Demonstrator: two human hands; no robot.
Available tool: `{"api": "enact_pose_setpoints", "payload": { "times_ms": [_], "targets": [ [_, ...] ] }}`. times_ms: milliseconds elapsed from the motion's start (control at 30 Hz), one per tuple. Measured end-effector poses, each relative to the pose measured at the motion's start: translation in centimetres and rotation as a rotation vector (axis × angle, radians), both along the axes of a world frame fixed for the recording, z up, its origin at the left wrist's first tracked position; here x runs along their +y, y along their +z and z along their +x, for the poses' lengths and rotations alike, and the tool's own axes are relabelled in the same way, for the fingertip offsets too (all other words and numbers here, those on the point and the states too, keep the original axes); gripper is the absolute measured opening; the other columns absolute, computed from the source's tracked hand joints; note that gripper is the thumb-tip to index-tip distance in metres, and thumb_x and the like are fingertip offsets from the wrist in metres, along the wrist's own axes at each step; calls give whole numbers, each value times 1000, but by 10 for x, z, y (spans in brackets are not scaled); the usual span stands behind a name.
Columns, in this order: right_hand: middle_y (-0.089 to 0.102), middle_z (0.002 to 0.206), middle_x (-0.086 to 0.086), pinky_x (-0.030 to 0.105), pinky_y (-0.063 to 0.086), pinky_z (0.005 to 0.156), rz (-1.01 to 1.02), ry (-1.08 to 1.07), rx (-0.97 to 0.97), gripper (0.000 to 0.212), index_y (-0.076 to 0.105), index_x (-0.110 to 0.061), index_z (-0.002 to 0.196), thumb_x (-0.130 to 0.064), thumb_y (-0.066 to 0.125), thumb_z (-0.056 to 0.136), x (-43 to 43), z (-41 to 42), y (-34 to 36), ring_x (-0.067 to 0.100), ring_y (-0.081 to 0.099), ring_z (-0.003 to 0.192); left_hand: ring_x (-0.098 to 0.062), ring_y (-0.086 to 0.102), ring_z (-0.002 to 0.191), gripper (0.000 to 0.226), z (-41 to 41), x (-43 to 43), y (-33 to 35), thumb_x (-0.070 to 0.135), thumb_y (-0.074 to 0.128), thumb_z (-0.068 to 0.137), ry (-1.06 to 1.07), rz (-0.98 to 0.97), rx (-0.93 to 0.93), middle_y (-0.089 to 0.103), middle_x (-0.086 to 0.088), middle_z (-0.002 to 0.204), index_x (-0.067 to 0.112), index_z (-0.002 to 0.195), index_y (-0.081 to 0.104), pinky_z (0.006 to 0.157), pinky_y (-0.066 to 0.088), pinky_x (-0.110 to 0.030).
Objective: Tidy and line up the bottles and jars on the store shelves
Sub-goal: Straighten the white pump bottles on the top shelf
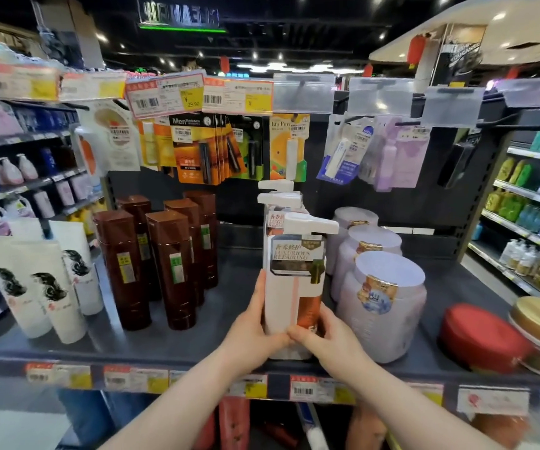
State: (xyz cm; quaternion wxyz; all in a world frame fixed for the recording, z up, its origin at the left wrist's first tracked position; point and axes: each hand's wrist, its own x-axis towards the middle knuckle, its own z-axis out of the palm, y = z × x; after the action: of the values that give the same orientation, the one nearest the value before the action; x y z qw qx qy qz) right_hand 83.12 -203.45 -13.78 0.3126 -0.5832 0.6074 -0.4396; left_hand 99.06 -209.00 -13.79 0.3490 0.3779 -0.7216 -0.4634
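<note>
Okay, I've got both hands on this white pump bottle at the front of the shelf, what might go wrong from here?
1. The pump bottle is held close to the shelf's front edge; if the left hand or right hand slips, it may tip off.
2. Its spout points toward the lavender jars; turning it may catch one.
3. Pushing it back hard may knock the two pump bottles behind it.

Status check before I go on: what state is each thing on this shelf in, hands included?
front pump bottle: upright at shelf front, held by both hands.
left hand: grips its lower left.
right hand: grips its lower right.
rear pump bottles: upright, in line behind.
brown bottles: upright, capped.
white tubes: standing.
lilac jars: upright, lidded, in a row.
red tin: closed.
</note>
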Motion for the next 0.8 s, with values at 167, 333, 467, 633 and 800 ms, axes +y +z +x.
{"api": "enact_pose_setpoints", "payload": {
  "times_ms": [167, 333, 467, 633, 800],
  "targets": [
    [60, 99, -29, -1, 40, 67, 1, 14, 45, 45, 45, -41, 120, -41, 67, 80, 1, 0, 6, -18, 55, 90, 17, 52, 104, 104, -1, 1, 1, 36, 75, 67, 6, -28, -34, 56, 23, 121, 42, 145, 6, 78, 44, -3],
    [58, 109, -21, 1, 39, 69, -5, 24, 84, 52, 42, -33, 129, -42, 63, 82, 6, 3, 10, -5, 54, 96, 11, 53, 107, 98, -2, 4, 1, 32, 76, 70, 41, -48, -57, 55, 20, 123, 36, 145, 13, 81, 44, -6],
    [58, 124, -7, 21, 41, 87, 38, 34, 118, 58, 38, -27, 136, -43, 60, 84, 9, 4, 13, 11, 54, 112, 17, 51, 96, 86, -4, 10, -1, 30, 74, 70, 97, -57, -92, 53, 32, 108, 33, 141, 25, 71, 42, 1],
    [57, 128, -6, 22, 39, 90, 85, 94, 265, 51, 43, -27, 133, -31, 60, 85, 30, -5, 15, 13, 53, 117, -7, 57, 105, 63, -6, 29, -3, 25, 67, 78, 258, -139, -313, 60, 10, 119, 26, 135, 39, 85, 46, -23],
    [60, 106, -17, 10, 40, 87, -220, 16, 214, 31, 59, -28, 112, -14, 60, 84, 75, -20, 0, -2, 54, 100, 3, 46, 96, 40, -12, 84, -12, 8, 62, 80, 572, -380, -91, 51, 20, 104, 24, 117, 54, 80, 31, -1]
  ]
}}
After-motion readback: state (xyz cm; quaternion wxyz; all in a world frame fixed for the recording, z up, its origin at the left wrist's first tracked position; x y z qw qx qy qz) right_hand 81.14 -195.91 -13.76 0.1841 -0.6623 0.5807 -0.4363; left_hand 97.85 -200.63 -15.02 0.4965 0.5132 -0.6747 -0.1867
